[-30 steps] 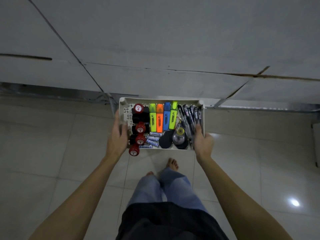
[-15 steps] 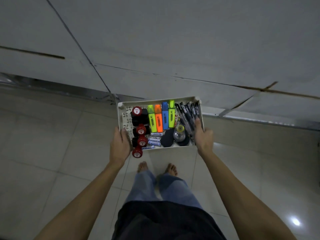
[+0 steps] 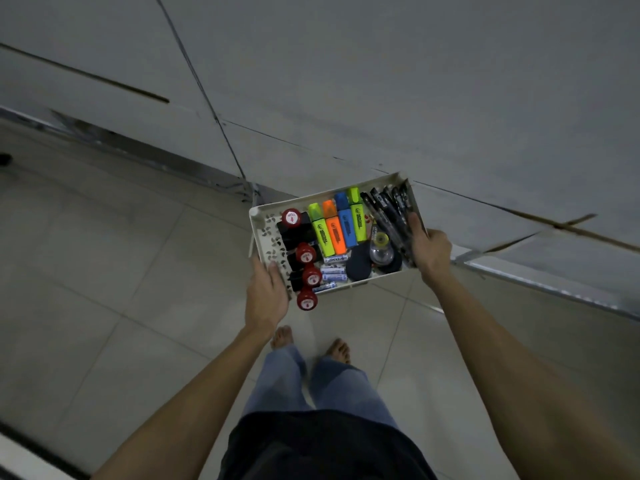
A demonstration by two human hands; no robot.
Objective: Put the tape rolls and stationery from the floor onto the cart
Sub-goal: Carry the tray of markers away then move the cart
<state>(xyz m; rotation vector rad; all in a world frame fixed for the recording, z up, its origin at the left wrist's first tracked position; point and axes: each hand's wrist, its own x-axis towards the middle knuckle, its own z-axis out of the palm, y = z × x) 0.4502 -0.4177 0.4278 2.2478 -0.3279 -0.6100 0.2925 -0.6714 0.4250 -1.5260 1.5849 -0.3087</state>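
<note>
Head view: both hands are gripping a tray [image 3: 258,216] of stationery above the floor [image 3: 121,271], left hand [image 3: 266,299] at its left edge, right hand [image 3: 429,251] at its right.

I read "TOP" in white on the red cap of the farthest stamp [image 3: 291,217] in the tray, and the same word on the next red cap [image 3: 305,254] below it. The two nearer red caps carry print too small to make out. The highlighters [image 3: 337,225] bear a black label, and the batteries [image 3: 333,270] blue lettering, neither legible to me.
</note>
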